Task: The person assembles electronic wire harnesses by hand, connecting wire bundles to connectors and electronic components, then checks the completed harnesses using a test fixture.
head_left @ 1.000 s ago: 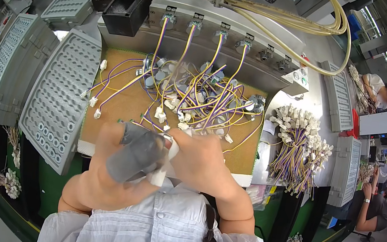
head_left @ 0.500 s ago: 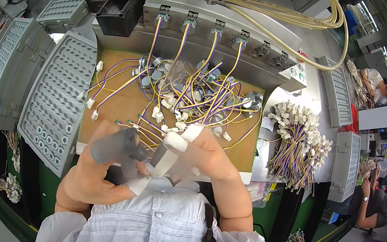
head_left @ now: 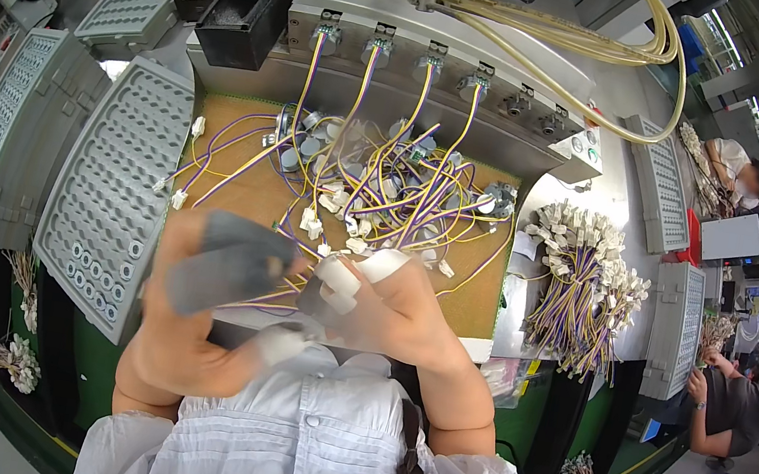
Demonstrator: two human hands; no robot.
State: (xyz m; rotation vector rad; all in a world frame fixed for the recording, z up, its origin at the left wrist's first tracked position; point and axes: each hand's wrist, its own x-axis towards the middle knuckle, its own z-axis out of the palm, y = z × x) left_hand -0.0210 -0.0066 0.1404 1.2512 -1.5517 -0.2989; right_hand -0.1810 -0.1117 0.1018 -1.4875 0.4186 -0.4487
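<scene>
My left hand [head_left: 206,299], with grey covers on its fingers and a white one on the thumb, is over the near edge of the brown work mat [head_left: 251,137]. Motion smears its fingers, hiding whether they hold anything. Close on its right, my right hand [head_left: 403,310] has white and grey finger covers and its fingers drawn together; what is between them is hidden. Beyond both hands lies a tangle of purple and yellow wires [head_left: 395,200] with white connectors and small round metal parts. A few more wires [head_left: 275,300] pass under my hands.
A metal fixture [head_left: 383,89] behind the mat holds several wired round parts. A grey tray [head_left: 103,193] of small round parts stands left, a heap of wired connectors [head_left: 581,279] right. Hoses [head_left: 570,34] hang above. Two co-workers [head_left: 742,394] [head_left: 732,174] sit at far right.
My left hand has shifted slightly, its grey-covered fingers rising and tilting toward the right hand. The right hand has moved only a little. Wire ends beside the left hand are now covered by it.
</scene>
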